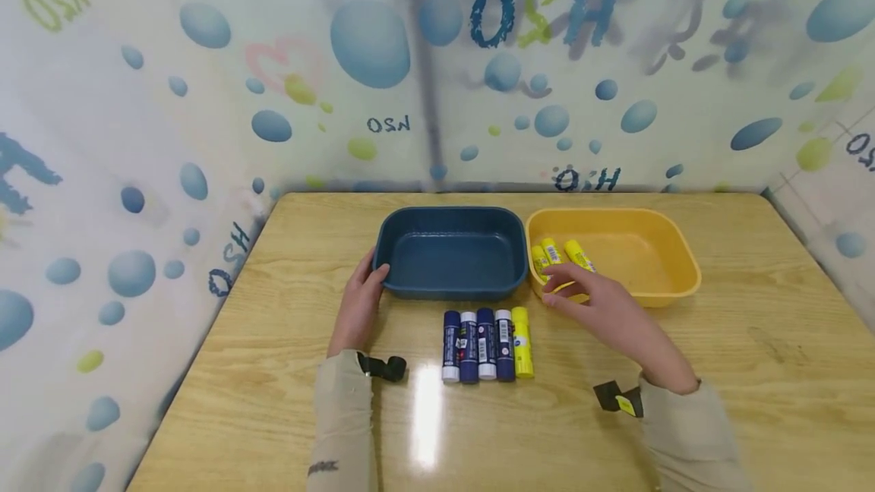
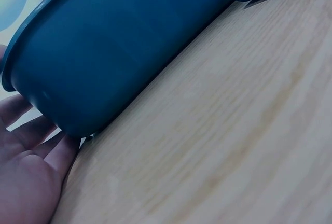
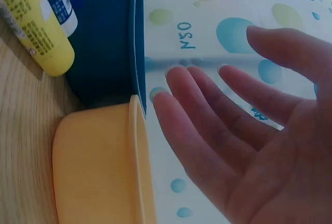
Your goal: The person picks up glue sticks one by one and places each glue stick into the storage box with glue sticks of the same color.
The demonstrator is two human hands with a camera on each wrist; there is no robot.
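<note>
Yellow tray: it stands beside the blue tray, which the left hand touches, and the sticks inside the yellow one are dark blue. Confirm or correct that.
One point is wrong: the sticks inside the yellow tray are yellow, not dark blue, as the head view shows. The rest holds: it stands beside the blue tray, which the left hand touches.

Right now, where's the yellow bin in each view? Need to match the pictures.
Head: yellow bin, right of centre, just right of the blue bin.
Left wrist: not in it.
Right wrist: lower left, below the blue bin in the picture.
Shared landmark: the blue bin, in all three.
</note>
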